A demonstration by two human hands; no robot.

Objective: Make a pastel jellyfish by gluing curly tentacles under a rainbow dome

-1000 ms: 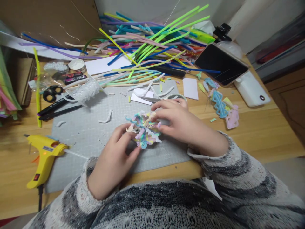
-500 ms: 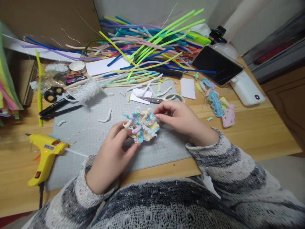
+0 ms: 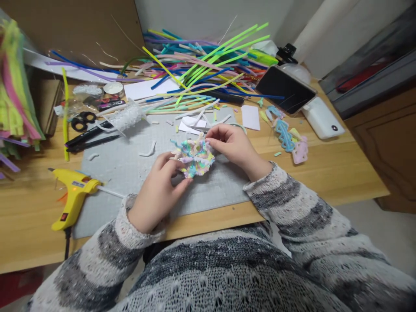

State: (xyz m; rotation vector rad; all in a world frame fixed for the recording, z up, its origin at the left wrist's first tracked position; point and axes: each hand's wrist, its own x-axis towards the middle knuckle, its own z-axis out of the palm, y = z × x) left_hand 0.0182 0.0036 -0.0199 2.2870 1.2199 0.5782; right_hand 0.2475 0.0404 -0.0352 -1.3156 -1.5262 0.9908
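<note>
A round pastel flower shape with curled pieces, apparently bent from pipe cleaners (image 3: 196, 167), is over the grey cutting mat (image 3: 224, 186). My left hand (image 3: 164, 184) grips its left and lower edge between thumb and fingers. At its upper right edge my right hand (image 3: 232, 145) pinches one of the curled ends between thumb and forefinger. Scissors (image 3: 240, 126) lie just behind my right hand, partly covered by it. White pipe cleaner scraps (image 3: 149, 149) rest on the mat left of the flower.
A yellow glue gun (image 3: 73, 193) lies at the left. Behind the mat is a heap of coloured pipe cleaners (image 3: 201, 65). A bead spool (image 3: 128, 118), black pens (image 3: 92, 141), a phone (image 3: 284, 89), a white box-like device (image 3: 323, 119) and bent pastel pieces (image 3: 284, 135) surround the mat.
The head view has shifted, so the table sits a little differently in the picture. The flower is tilted slightly differently, and my right hand has its fingers closer in on its upper edge.
</note>
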